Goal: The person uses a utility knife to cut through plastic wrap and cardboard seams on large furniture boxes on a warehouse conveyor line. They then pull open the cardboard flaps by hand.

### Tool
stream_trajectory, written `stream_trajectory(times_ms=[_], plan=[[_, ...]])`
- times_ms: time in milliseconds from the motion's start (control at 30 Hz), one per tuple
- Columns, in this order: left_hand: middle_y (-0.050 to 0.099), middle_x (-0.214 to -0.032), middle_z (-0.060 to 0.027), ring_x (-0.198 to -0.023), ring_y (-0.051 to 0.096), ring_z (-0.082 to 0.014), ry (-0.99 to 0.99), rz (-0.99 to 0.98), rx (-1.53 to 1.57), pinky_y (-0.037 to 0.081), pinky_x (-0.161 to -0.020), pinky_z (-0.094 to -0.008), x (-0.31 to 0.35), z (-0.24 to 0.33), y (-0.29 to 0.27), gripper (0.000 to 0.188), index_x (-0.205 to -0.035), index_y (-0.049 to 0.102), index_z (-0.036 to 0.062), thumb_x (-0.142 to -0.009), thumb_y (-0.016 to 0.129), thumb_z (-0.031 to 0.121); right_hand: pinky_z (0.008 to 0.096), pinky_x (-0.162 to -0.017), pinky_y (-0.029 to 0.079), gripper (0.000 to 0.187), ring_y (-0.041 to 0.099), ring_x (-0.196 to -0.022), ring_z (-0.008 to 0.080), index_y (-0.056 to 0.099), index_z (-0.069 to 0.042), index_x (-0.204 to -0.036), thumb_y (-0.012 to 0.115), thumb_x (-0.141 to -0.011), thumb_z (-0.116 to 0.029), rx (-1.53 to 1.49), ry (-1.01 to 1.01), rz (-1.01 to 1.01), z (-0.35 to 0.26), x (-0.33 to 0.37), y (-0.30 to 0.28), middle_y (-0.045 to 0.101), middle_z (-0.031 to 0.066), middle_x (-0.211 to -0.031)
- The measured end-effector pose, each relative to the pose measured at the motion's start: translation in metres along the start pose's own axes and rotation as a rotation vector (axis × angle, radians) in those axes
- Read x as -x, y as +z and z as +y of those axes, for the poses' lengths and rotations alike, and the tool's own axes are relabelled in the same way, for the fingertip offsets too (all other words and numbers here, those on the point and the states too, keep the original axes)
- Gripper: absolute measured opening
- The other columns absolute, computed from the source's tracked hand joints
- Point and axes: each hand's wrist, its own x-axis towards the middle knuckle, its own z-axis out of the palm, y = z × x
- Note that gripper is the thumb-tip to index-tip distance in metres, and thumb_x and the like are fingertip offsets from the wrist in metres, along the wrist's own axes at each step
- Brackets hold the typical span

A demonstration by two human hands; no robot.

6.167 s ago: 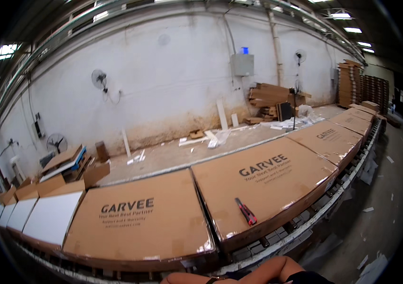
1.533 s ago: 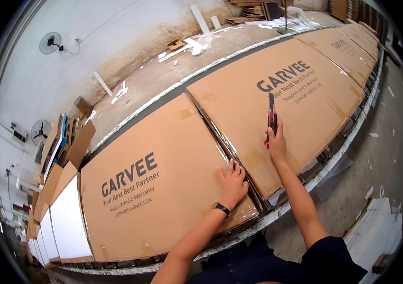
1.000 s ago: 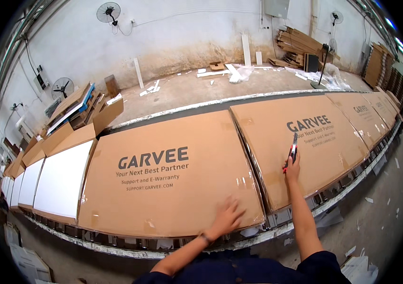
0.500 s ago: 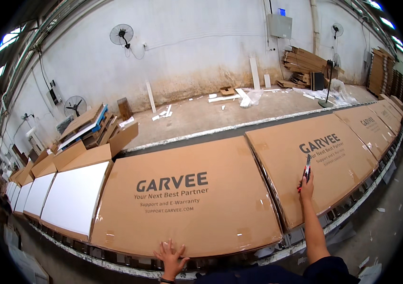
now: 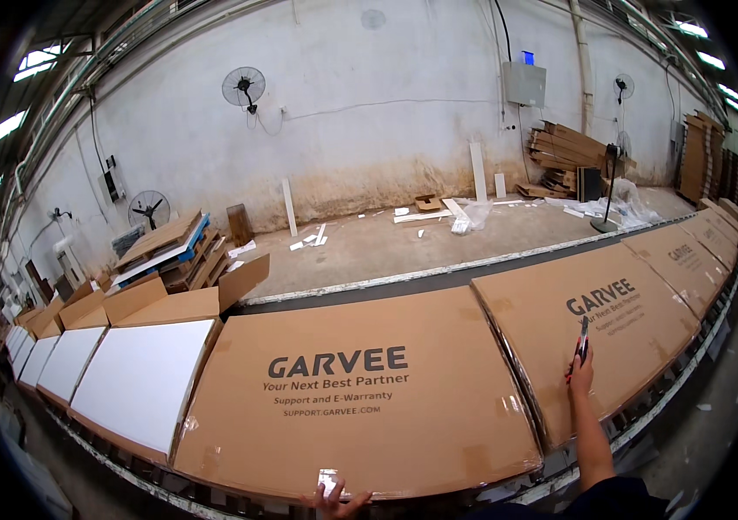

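A large flat brown carton (image 5: 438,347) with dark printing lies closed in front of me. At its near edge my left hand (image 5: 337,503) touches the cardboard with fingers apart, holding nothing; the wrist is below the picture. A shiny patch of clear tape (image 5: 327,478) shows by its fingertips. My right hand (image 5: 581,373) is closed around a utility knife (image 5: 583,338) with a black and red handle, its tip pointing away from me. That hand is over a second closed carton (image 5: 542,303), to the right of the first.
Both cartons lie on a long conveyor line (image 5: 404,276). On the left, open cartons (image 5: 165,308) show white panels (image 5: 139,368). More closed cartons (image 5: 681,251) continue right. Beyond stand stacked pallets (image 5: 191,251), a pedestal fan (image 5: 607,195) and cardboard piles (image 5: 573,147).
The view has tipped up, so the scene sits lower and farther right. My left hand shows less, with its fingers more bent at the carton edge. My right hand keeps hold of the utility knife.
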Motion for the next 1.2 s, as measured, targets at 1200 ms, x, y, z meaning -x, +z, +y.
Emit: stream_trajectory(times_ms=[1200], plan=[[0.040,-0.133,-0.0048,-0.132,0.021,-0.0299,0.133,0.230,0.098,0.001,-0.108,-0.0509,-0.023,-0.009,-0.003,0.020,-0.084,0.066,0.0355,-0.068,0.076,0.039,0.0357,-0.068,0.043,0.051,0.051,-0.075,0.0259,0.055,-0.026,-0.121,0.052,-0.074,-0.005,1.003,-0.770,-0.383,-0.071,0.238,-0.177,0.051,0.0076,-0.083]])
